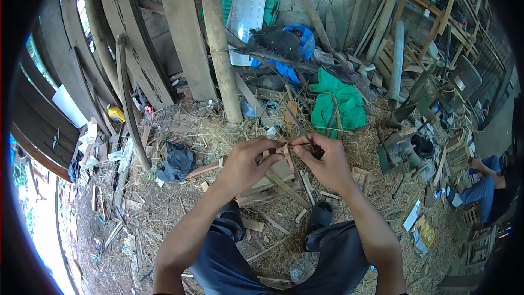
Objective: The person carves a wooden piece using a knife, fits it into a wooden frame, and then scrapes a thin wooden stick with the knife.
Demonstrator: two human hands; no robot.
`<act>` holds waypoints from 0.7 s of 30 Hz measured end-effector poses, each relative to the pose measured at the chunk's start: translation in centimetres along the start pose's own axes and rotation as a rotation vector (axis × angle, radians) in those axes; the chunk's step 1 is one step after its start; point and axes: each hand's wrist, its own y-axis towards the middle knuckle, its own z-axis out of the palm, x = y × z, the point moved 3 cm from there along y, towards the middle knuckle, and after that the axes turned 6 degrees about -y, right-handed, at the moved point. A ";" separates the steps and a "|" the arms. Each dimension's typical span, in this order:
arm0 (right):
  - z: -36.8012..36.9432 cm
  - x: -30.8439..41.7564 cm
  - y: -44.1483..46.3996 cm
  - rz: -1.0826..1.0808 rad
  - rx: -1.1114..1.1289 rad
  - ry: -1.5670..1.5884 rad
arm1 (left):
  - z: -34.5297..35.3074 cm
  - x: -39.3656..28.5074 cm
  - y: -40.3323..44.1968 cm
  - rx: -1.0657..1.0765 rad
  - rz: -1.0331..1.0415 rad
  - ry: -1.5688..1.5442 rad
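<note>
We judged the work to be partway along: the small brown wooden piece was up between the two hands, above the littered ground and in front of the knees, and nothing about it looked plainly finished. We could not make out its final shape, so how much cutting or fitting was done, and how much was left, stayed uncertain to us. Pale wooden offcuts and strips lay below it between the black sandals, though we could not say whether any came from this piece. The left hand was nearly closed, its thumb and fingertips pinched together on the near end of the wood, with little gap between them. The right hand was curled round a long, thin, dark, blade-like tool that slanted up and away past the knuckles, while its thumb and forefinger came close to the wood from the other side. We took both grips to be firm, yet we could not tell whether the tool's edge touched the piece, since the fingers hid much of it.
</note>
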 end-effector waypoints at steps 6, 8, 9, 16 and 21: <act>0.2 0.4 -0.6 -0.058 -0.046 0.027 | 0.6 0.5 -0.2 -0.067 0.116 -0.039; -0.5 1.1 -0.8 -0.017 -0.054 -0.021 | 0.2 0.2 -0.1 -0.115 0.054 -0.111; -0.6 1.2 -0.9 -0.021 -0.053 -0.021 | 0.0 0.0 -0.1 -0.118 0.054 -0.109; 0.4 3.3 -3.9 -0.029 -0.050 -0.102 | -0.1 1.8 -0.2 -0.245 -0.129 -0.543; 1.4 3.4 -3.7 -0.185 -0.170 -0.128 | -1.2 0.3 -0.5 -0.142 -0.150 -0.432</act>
